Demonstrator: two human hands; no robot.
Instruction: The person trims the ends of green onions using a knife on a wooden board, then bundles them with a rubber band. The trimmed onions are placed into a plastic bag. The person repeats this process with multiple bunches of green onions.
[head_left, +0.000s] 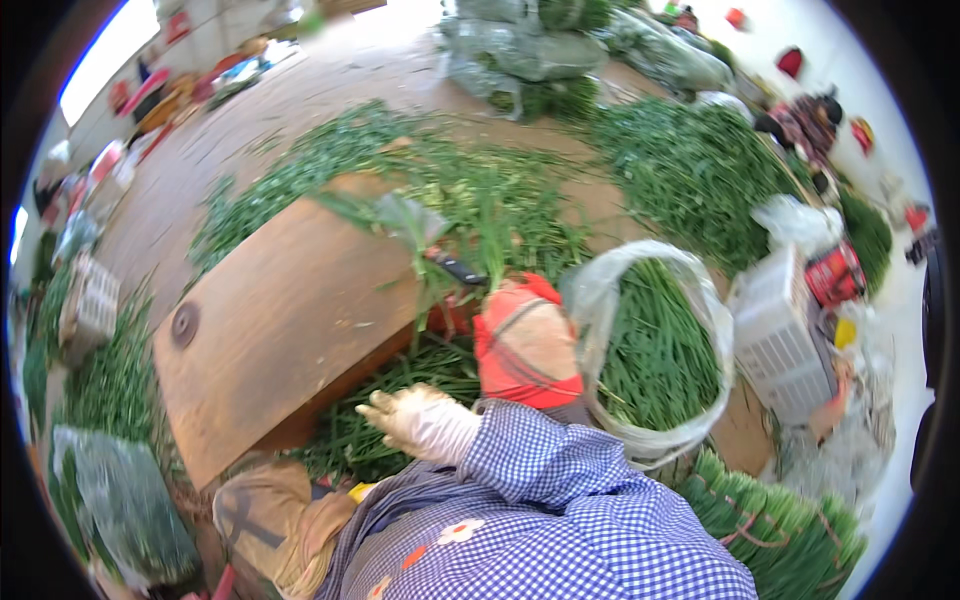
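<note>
My right hand, in a pale glove with a white cuff, hangs over loose long green leaves like chives. Its fingers are apart and point left; nothing shows in them. My left hand does not show. Beyond the glove, a knife with a black handle lies beside upright green stalks. What supports the knife is hidden. Close to its handle rises a rounded red and tan covering, apparently over my knee. A wooden board with a round dark knob slopes at the left.
An open clear plastic bag holds green leaves on the right. Past it stands a white crate. Tied green bundles lie at lower right. Leaf heaps cover much of the floor. Another person sits at far right.
</note>
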